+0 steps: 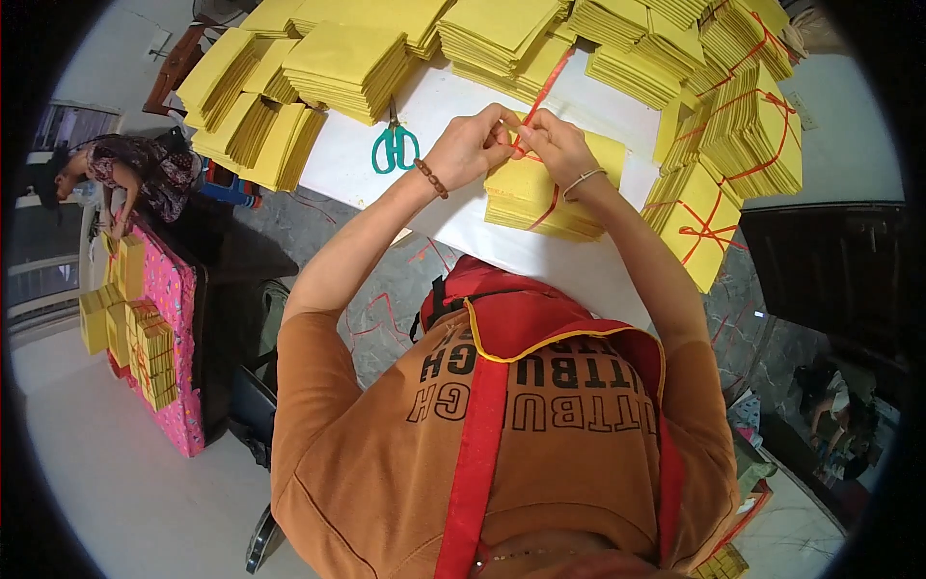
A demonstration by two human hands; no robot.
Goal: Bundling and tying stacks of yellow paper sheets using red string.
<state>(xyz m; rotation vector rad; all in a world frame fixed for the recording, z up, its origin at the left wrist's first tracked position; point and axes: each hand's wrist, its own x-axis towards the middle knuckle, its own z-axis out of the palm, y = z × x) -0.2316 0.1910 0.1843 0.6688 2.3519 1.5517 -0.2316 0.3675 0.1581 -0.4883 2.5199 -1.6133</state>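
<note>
A stack of yellow envelopes (540,203) lies on the white table in front of me, with red ribbon (547,89) wrapped around it. My left hand (473,145) pinches the ribbon above the stack's top face. Close beside it, my right hand (559,150) also has its fingers closed on the ribbon, where the strands cross. One ribbon end sticks up and away past my fingers toward the far stacks. Green-handled scissors (394,150) rest on the table left of my left hand, blades pointing away.
Loose yellow stacks (342,63) line the table's far and left sides. Ribbon-tied stacks (748,135) stand at the right. The white table (444,217) has its near edge at my waist. Far left, another person (125,179) bends over a pink-covered table (166,299) holding more yellow stacks.
</note>
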